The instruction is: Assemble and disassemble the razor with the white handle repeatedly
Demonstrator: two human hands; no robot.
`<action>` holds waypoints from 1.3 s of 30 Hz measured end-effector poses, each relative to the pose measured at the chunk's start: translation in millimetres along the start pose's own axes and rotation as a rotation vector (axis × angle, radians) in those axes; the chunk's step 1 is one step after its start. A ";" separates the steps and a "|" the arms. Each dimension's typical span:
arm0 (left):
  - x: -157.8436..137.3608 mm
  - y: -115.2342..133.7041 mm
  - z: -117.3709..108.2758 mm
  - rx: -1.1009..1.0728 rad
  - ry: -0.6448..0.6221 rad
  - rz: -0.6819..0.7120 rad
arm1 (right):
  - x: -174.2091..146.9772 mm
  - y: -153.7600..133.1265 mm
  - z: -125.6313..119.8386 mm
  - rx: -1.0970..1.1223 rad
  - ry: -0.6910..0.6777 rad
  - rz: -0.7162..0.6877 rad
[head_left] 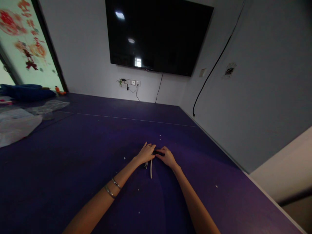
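Just beyond the middle of the tabletop, my two hands are close together over a short black rod-like object (159, 152). My right hand (168, 157) is closed, with thumb and fingers pinching the right part of this object. My left hand (146, 152) is curled over its left end, and its grip is partly hidden. A pale, slightly curved strip (151, 169) hangs toward me from under my left hand. Beside it, a small dark and silvery piece (146, 165) sticks out below the palm. What exactly the black object is cannot be made out.
A purple tabletop (92, 182) with small white scraps meets grey walls. Clear plastic bags (19, 125), a blue cloth bundle (28, 92) and an orange item (58, 90) lie at left. A television (158, 35) hangs above wall sockets (133, 82). A black cable (216, 61) dangles at right.
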State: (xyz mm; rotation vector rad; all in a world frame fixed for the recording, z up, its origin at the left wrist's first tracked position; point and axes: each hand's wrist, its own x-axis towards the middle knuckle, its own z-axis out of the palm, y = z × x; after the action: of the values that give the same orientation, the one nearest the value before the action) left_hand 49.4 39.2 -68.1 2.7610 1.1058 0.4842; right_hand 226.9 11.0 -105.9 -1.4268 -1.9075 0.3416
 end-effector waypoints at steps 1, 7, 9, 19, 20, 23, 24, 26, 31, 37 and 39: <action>0.2 -0.4 0.8 0.000 0.003 0.002 | 0.0 -0.3 -0.4 0.000 -0.005 -0.002; -0.3 -0.9 2.5 0.004 0.006 0.002 | 0.2 -1.6 -1.1 0.021 -0.014 0.007; -0.6 1.1 -0.5 0.001 0.007 0.002 | 0.2 -0.9 -1.0 0.042 -0.007 0.006; -14.2 20.8 -53.7 0.033 0.160 -0.277 | 3.5 5.0 -2.5 0.445 0.308 0.174; -18.3 21.4 -56.1 0.040 0.113 -0.324 | 3.6 5.0 -2.6 0.470 0.324 0.195; -31.9 20.6 -56.3 0.083 -0.024 -0.435 | 3.4 4.3 -2.8 0.506 0.330 0.234; -36.3 19.9 -54.8 0.096 -0.048 -0.460 | 3.3 3.9 -2.8 0.510 0.322 0.235; -44.0 18.3 -50.8 0.102 -0.070 -0.497 | 3.1 3.3 -2.5 0.514 0.305 0.230; -53.7 18.3 -39.7 0.041 -0.153 -0.551 | 2.8 3.6 -0.8 0.518 0.274 0.231; -53.7 25.0 -29.3 0.042 -0.201 -0.520 | 2.0 2.6 -2.2 0.508 0.252 0.244; -53.1 27.1 -27.6 0.039 -0.209 -0.516 | 2.0 1.2 -3.1 0.504 0.252 0.248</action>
State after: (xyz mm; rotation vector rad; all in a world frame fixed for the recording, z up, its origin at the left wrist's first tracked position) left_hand 21.5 -17.1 -48.9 2.3452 1.6961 0.1059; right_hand 229.6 12.7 -103.6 -1.2870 -1.3232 0.6731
